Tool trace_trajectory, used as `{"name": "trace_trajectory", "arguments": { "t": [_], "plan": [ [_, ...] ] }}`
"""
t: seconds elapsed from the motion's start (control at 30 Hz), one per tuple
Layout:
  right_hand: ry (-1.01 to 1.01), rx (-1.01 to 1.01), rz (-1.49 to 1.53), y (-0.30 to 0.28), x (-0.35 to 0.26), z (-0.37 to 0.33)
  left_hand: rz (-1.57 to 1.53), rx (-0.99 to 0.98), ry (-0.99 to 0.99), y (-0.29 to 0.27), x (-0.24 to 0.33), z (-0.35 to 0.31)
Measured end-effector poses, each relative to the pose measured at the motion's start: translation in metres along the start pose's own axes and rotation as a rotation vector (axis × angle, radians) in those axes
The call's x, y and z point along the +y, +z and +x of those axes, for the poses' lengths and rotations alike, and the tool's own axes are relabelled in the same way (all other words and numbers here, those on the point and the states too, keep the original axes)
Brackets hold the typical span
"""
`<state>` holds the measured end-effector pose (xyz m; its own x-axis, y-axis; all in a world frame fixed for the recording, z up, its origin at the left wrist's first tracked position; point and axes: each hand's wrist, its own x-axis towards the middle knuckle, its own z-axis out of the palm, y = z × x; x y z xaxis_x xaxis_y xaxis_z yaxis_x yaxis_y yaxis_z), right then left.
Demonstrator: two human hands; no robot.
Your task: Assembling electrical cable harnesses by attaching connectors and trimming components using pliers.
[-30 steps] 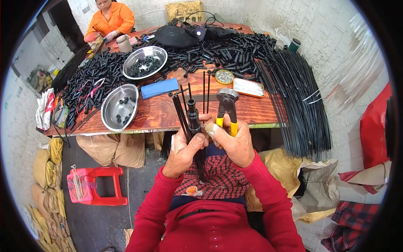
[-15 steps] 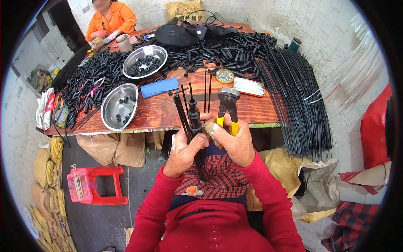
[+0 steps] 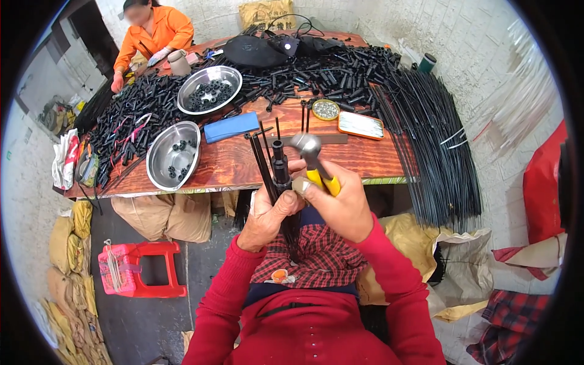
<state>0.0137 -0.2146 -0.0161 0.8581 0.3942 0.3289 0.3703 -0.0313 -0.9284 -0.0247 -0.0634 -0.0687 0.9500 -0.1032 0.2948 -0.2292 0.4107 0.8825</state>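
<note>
My left hand (image 3: 267, 219) is closed around a black tubular part (image 3: 280, 164), held upright, together with several thin black rods (image 3: 261, 159) that reach down toward my lap. The yellow handles of a pair of end-cutting pincers (image 3: 307, 146) are in my right hand (image 3: 342, 198). The steel head leans left, close to the tube's top, and is slightly blurred. Two dark rods (image 3: 305, 114) rise behind that head; whether the jaws touch them I cannot tell. My right thumb, with a covering on its tip, comes near the left fingers.
A wooden table (image 3: 237, 171) bears a heap of black tubes (image 3: 340, 76), a blue case (image 3: 231, 126), two metal bowls with small black pieces, a round tin (image 3: 325, 109) and a rod bundle (image 3: 438, 140). Across it sits a co-worker in orange (image 3: 164, 30). A red stool (image 3: 173, 267) lies left.
The pincers have swung left, their head now beside the tube, and my right hand has turned with them. My left hand barely moved. The co-worker's one hand has reached farther to the left.
</note>
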Motion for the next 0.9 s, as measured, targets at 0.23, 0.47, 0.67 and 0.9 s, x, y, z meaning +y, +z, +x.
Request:
{"name": "trace_trajectory", "arguments": {
  "t": [0.23, 0.47, 0.67, 0.9],
  "plan": [
    [0.485, -0.491, -0.024, -0.057, -0.014, -0.007, -0.115, -0.067, 0.074, -0.012, -0.005, 0.009],
    [0.420, -0.651, -0.092, -0.062, -0.016, -0.006, -0.142, -0.046, 0.076, -0.013, -0.005, 0.006],
    [0.354, -0.688, -0.086, -0.056, -0.019, 0.004, -0.121, -0.056, 0.089, -0.017, -0.006, 0.004],
    [0.408, -0.718, -0.050, -0.055, -0.023, 0.008, -0.149, -0.013, 0.081, -0.015, -0.006, 0.005]
  ]
}}
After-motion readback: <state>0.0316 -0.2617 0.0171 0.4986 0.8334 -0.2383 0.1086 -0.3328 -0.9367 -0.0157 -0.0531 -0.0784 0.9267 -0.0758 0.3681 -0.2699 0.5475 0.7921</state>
